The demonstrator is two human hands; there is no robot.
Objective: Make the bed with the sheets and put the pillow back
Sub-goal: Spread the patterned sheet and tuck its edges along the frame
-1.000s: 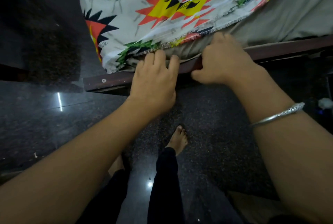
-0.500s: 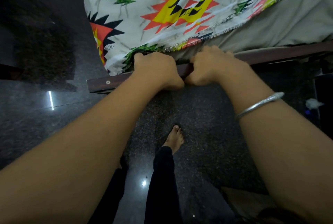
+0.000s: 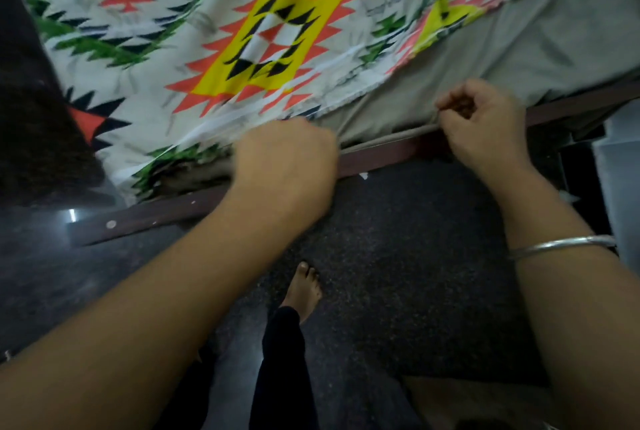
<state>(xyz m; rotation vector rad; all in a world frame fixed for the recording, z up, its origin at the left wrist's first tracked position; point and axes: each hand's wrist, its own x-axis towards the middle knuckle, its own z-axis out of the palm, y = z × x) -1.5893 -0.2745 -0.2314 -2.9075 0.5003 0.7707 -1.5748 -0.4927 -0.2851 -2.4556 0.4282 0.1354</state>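
Observation:
A white sheet with a yellow, orange, green and black pattern (image 3: 194,48) covers the bed and hangs over its near edge. Under it lies a plain grey mattress (image 3: 519,48). My left hand (image 3: 287,166) is curled at the sheet's lower edge, fingers hidden against the dark wooden bed frame (image 3: 374,156). My right hand (image 3: 485,121) has curled fingers and pinches the grey fabric edge at the frame rail. No pillow is in view.
Dark speckled stone floor (image 3: 415,273) lies below the bed. My bare foot (image 3: 304,291) and black trouser leg stand close to the frame. A pale box-like object (image 3: 620,187) sits at the right edge. A dark shape (image 3: 31,138) fills the left.
The hands have moved apart along the frame: the right hand went rightward and lifted a little, now pinching the grey edge. The camera has come closer to the bed.

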